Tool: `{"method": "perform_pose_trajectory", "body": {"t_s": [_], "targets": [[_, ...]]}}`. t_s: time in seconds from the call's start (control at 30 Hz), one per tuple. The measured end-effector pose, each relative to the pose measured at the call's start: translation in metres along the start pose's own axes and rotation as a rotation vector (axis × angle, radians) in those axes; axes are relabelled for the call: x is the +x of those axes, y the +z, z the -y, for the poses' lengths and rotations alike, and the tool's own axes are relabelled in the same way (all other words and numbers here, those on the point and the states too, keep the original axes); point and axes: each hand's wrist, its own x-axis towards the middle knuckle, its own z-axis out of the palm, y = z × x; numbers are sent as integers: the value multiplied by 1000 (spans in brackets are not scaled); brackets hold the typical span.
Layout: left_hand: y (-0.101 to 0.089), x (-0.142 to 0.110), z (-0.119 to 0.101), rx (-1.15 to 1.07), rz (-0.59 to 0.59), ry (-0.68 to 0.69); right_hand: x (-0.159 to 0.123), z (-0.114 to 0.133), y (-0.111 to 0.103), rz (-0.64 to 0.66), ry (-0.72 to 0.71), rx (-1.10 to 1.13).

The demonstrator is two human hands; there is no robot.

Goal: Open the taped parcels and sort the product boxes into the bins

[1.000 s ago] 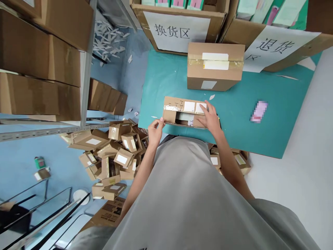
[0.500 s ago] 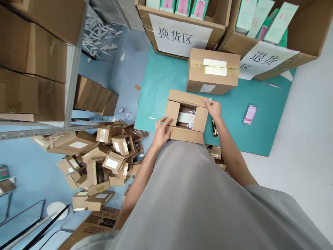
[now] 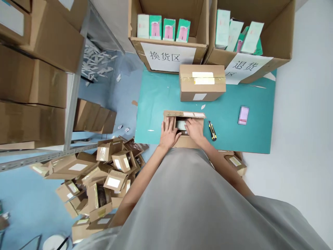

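In front of my body lies a small open cardboard carton (image 3: 184, 140), its flaps folded outward at front and back. A pale green box (image 3: 180, 125) shows in its opening. My left hand (image 3: 169, 133) rests with fingers spread on the carton's left flap, holding nothing. Reaching in from the right, my right hand (image 3: 194, 129) has its bent fingers and thumb around the right end of the pale green box; the fingertips are partly hidden. A yellow and black utility knife (image 3: 212, 131) lies on the table just right of the carton.
Behind stands a taped carton (image 3: 203, 83) on the green tabletop (image 3: 156, 93). Two large labelled cartons, the left one (image 3: 135, 45) and right one (image 3: 281, 52), hold green boxes. A blurred pink item (image 3: 243, 115) lies right. Discarded cartons (image 3: 114, 180) pile on the floor beside a loaded shelf (image 3: 74, 104).
My right hand has let go of the carton's back right corner and moved into the opening. My left hand has shifted further onto the left flap. A white scrap now lies behind the carton.
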Motion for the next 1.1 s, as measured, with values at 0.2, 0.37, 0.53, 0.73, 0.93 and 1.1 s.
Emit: {"method": "perform_pose_trajectory", "body": {"t_s": [0.2,0.37,0.53,0.73,0.93,1.1], "targets": [[-29,-7,9,-191,-143,-27,-50,1,-8,-27,32,36],[-51,-29,31,-241,-247,-129,-91,-34,-19,-247,221,152],[-56,-32,41,-214,-257,-157,-105,-49,-12,-321,308,141],[-60,-16,26,-146,-194,-35,-95,-32,-22,-191,340,2],[-51,6,2,-320,145,83,-68,-24,-30,33,110,-102],[-43,14,-20,-435,315,63,-43,-17,-35,97,70,-153]]}}
